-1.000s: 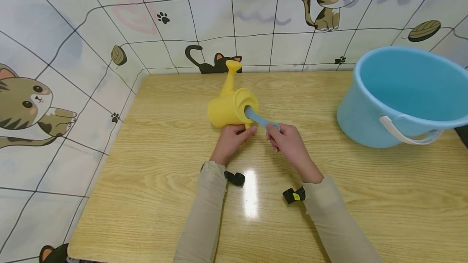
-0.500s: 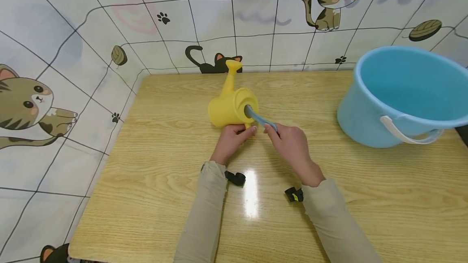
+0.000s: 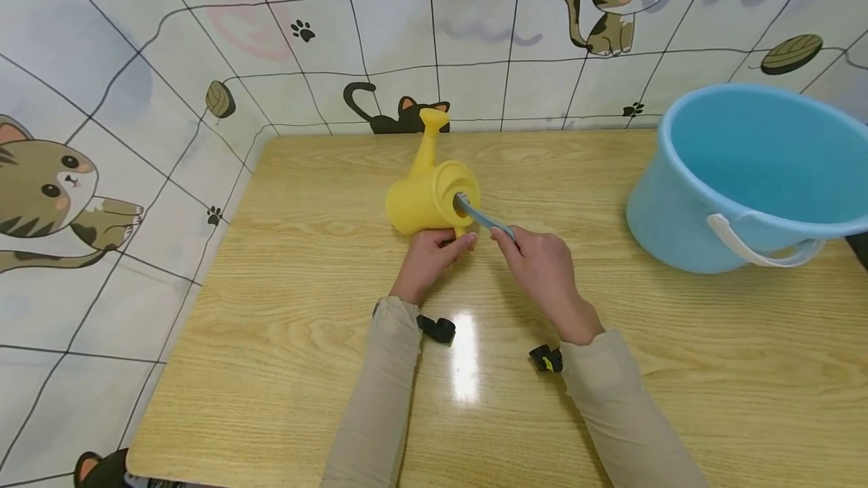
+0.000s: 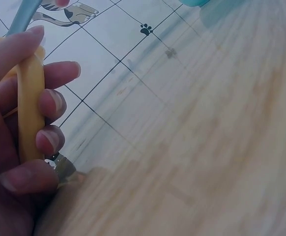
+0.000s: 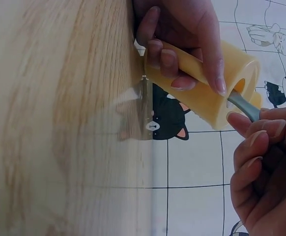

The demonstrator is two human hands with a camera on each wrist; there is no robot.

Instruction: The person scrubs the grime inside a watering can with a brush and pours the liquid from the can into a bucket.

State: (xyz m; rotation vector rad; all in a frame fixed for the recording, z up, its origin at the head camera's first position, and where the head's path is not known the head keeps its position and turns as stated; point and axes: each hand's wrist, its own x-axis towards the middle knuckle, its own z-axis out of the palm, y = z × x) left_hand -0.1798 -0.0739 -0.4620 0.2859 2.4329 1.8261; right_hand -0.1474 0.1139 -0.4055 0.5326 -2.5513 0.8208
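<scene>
So, from the left, we have the yellow watering can (image 3: 415, 208) tipped above the wooden table (image 3: 271, 307), spout (image 3: 427, 143) pointing away; whether it touches the wood, I can't tell. On its near side, the left hand (image 3: 434, 258), fingers curled right round the can's handle (image 4: 30, 110), and that grip wants to stay firm, since a push from inside could twist the can. Next along, the blue-grey tool (image 3: 487, 221), slanting into the mouth (image 5: 239, 84), far end hidden. Then the right hand (image 3: 542, 269), fingers closed on the tool's shaft: short, even strokes look best, I'd judge, wrist loose, shaft lined up with the opening so it doesn't scrape. And over on the far right, the light-blue bucket (image 3: 658, 221), well apart from both hands, white handle (image 3: 729, 236) hanging down
</scene>
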